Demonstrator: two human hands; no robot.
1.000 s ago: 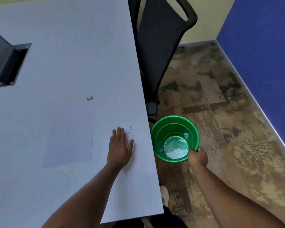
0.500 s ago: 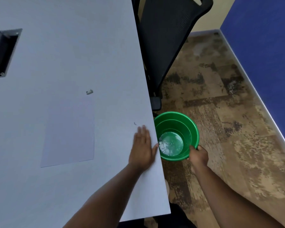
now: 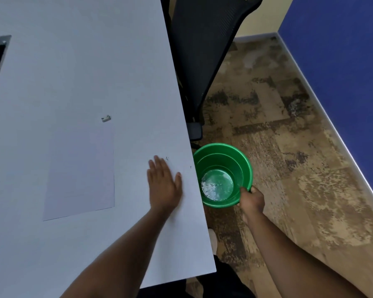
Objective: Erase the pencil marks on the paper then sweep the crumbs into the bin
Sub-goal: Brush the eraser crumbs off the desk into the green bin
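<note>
Gripping the near rim of the green bin (image 3: 223, 175) with my right hand (image 3: 252, 200), thumb hooked inside, I hold it just below and against the table's (image 3: 73, 61) right edge. With fingers straight, my left hand (image 3: 164, 183) lies flat on the tabletop between the paper (image 3: 80, 171) and that edge, a few dark crumbs (image 3: 167, 158) just beyond my fingertips and one speck nearer the edge. Off the paper's far corner sits the small eraser (image 3: 106, 118), and a black chair (image 3: 202, 50) stands beyond the bin.
</note>
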